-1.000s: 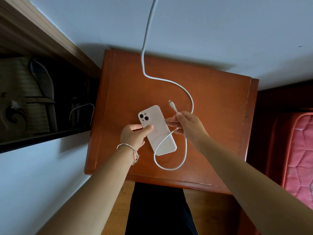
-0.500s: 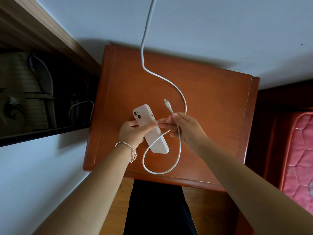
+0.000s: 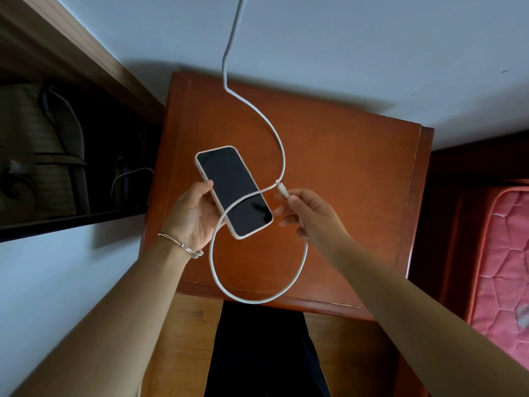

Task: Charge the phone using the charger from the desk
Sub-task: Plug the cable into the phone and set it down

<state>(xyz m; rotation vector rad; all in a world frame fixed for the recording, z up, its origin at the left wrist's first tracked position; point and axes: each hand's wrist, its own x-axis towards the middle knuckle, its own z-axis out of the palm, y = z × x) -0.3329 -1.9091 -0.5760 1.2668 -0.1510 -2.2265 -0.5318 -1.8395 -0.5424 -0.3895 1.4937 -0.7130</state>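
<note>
A phone [image 3: 233,190] in a pale case is held above the reddish wooden desk [image 3: 343,167], its dark screen facing up. My left hand [image 3: 191,214] grips the phone's left edge from underneath. My right hand [image 3: 312,216] pinches the white charger cable just behind its plug [image 3: 281,189], which points up and left, a short way right of the phone. The charger cable [image 3: 257,299] comes down the wall, curves over the desk, crosses the phone's screen and forms a loop that hangs past the desk's front edge.
A dark open shelf [image 3: 57,167] with ornaments and a cord lies to the left. A red mattress [image 3: 503,267] sits to the right. The pale wall [image 3: 343,47] stands behind the desk. My dark clothing [image 3: 263,353] shows below the desk's front edge.
My left hand has lifted the phone and turned it over, from camera side up to screen up. My right hand has moved right with the plug, and the cable loop has grown larger.
</note>
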